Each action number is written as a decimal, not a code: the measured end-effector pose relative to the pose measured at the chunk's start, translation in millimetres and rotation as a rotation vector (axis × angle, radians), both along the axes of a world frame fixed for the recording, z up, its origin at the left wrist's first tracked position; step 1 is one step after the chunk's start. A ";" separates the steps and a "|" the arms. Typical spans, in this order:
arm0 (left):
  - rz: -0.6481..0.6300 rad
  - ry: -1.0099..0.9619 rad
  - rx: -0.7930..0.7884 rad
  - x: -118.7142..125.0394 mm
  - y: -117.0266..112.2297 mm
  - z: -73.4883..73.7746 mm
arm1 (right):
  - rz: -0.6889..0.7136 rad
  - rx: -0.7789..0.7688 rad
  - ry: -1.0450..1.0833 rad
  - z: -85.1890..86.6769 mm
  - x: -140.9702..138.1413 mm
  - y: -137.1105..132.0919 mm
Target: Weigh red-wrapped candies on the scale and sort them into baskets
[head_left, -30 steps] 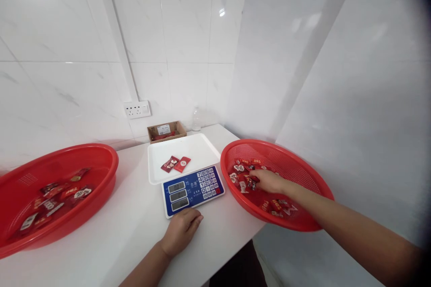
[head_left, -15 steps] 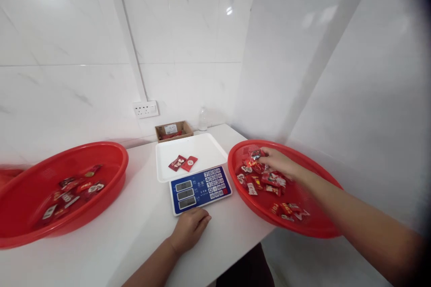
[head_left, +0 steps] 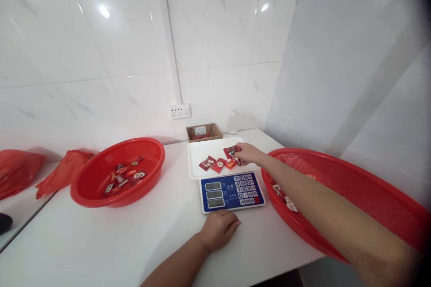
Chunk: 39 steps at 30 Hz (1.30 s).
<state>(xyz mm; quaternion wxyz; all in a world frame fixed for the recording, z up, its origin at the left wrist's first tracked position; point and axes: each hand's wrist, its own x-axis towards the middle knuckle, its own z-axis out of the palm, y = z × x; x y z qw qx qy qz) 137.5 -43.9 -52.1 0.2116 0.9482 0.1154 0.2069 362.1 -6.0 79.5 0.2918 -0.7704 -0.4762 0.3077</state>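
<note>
Head view: at the lower centre the left hand [head_left: 220,228] rests on the table [head_left: 101,251], loosely curled and empty, just below the scale [head_left: 232,190]. The right forearm crosses the right basket [head_left: 353,179], where a few sweets [head_left: 283,195] show by its left wall. The right hand [head_left: 247,153] is stretched over the right part of the tray [head_left: 202,148], fingertips pinched on a few packets [head_left: 232,151] low above it; whether they touch cannot be told. Three loose packets [head_left: 213,163] already lie mid-tray, so the loading looks barely begun. Left of centre, the left basket [head_left: 117,199] holds a small heap [head_left: 124,175].
</note>
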 end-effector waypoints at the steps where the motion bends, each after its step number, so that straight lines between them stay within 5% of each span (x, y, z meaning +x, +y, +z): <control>1: 0.000 0.000 0.007 0.1 0.2 -0.3 | -0.002 -0.003 -0.028 -0.6 -0.2 5.4; 10: -0.009 0.008 0.054 -0.7 1.2 -0.6 | -0.036 -0.025 -0.121 -1.4 -2.9 32.3; 20: -0.001 0.008 0.070 -0.8 0.9 -1.7 | -0.092 0.050 0.110 11.3 -6.8 19.7; 26: 0.002 0.007 0.075 -0.9 0.8 -3.1 | -0.105 0.119 0.152 -1.9 -9.1 29.2; 39: 0.008 0.012 0.084 1.2 1.4 -5.8 | 0.124 0.164 -0.309 -25.2 -12.3 37.7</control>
